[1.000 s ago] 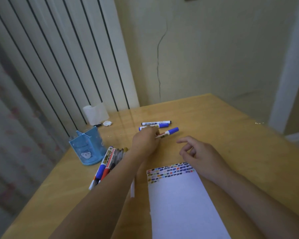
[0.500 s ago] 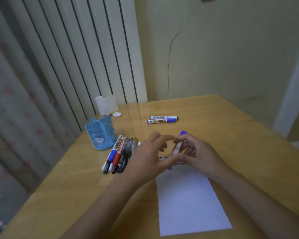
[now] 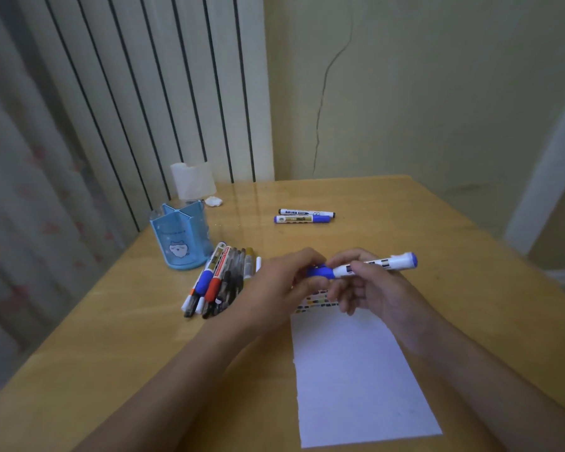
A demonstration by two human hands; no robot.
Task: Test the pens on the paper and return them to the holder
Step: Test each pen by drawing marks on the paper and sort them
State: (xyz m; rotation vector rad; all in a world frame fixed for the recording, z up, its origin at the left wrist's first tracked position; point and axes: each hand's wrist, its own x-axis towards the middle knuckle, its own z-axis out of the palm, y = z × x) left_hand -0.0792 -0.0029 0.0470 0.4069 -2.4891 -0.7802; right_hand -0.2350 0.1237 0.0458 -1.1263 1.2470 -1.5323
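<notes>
Hands [image 3: 284, 285] [image 3: 372, 288] gripping smooth cylindrical blue-capped marker [image 3: 372, 265], flat white paper [image 3: 356, 380] beneath

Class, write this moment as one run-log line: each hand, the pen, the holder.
left hand: grips blue cap | right hand: holds marker barrel above paper | holder: upright, no pens seen inside

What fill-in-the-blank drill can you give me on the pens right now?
1. The right hand holds the barrel of a marker whose cap is ____.
2. The left hand grips that marker's ____.
3. Far across the table, ____ markers lie side by side.
4. The colour swatches sit along the paper's ____ edge.

Missing words: blue; cap; two; far
</notes>
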